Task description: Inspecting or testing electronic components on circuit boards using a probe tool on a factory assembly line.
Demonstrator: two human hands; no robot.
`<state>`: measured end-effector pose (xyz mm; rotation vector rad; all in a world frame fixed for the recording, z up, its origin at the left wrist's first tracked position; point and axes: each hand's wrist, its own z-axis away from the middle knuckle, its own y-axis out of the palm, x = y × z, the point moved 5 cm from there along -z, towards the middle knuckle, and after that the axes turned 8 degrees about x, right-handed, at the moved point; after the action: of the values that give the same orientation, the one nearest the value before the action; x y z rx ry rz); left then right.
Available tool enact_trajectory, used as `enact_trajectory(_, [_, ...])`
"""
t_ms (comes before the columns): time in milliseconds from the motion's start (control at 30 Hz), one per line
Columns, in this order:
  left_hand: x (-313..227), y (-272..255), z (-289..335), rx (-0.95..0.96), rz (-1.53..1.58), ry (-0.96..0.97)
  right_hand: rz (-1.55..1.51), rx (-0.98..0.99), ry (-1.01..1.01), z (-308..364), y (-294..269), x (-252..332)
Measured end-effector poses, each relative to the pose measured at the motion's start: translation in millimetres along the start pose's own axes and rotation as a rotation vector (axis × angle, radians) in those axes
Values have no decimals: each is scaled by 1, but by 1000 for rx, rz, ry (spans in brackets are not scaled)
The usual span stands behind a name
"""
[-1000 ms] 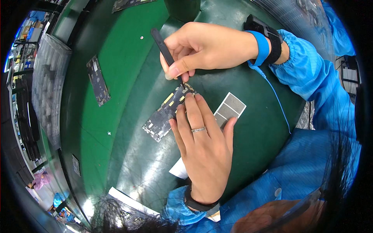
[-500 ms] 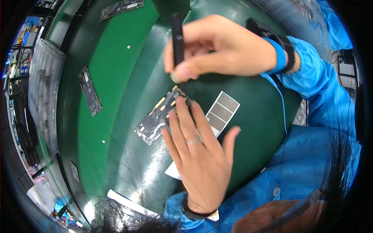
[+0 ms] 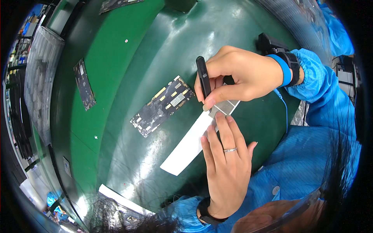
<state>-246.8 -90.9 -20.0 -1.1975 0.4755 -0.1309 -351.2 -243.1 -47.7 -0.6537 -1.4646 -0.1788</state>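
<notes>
My right hand (image 3: 244, 73) pinches a slim black pen-shaped tool (image 3: 202, 73) between thumb and fingers. Its lower end points down at a white label strip (image 3: 186, 146); the tip is hidden by my thumb. Grey rectangular labels (image 3: 228, 106) sit on the strip's far end, partly under both hands. My left hand (image 3: 228, 171), with a ring on one finger, lies with fingers stretched out, fingertips resting on the strip by the labels. To the left of the strip, a dark circuit board (image 3: 157, 110) with gold and silver parts lies flat, touched by neither hand.
Another circuit board (image 3: 84, 85) lies on the bright green band at the left, and one more (image 3: 120, 4) at the far edge. Stacked clear trays (image 3: 43, 77) stand far left. A blue cord (image 3: 285, 110) hangs from my right wrist. A white strip (image 3: 122, 201) lies near the front.
Both hands have moved from the circuit board to the label strip on its right. The tool has come nearer and right, and the board now shows whole, with a whitish label on it.
</notes>
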Motion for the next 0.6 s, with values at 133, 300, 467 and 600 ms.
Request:
enact_trajectory(133, [1,0,-1,-9,23,6,-75,-5,47,0,1,-3])
enact_trajectory(300, [2,-2,-3,-10,40,40,-58,8,109,1,0,-1])
enact_trajectory(467, [3,-2,-3,-28,47,41,-271,-100,113,-2,-3,0])
enact_trajectory(600, [1,-2,-2,-119,30,60,-236,-161,107,-11,-16,3])
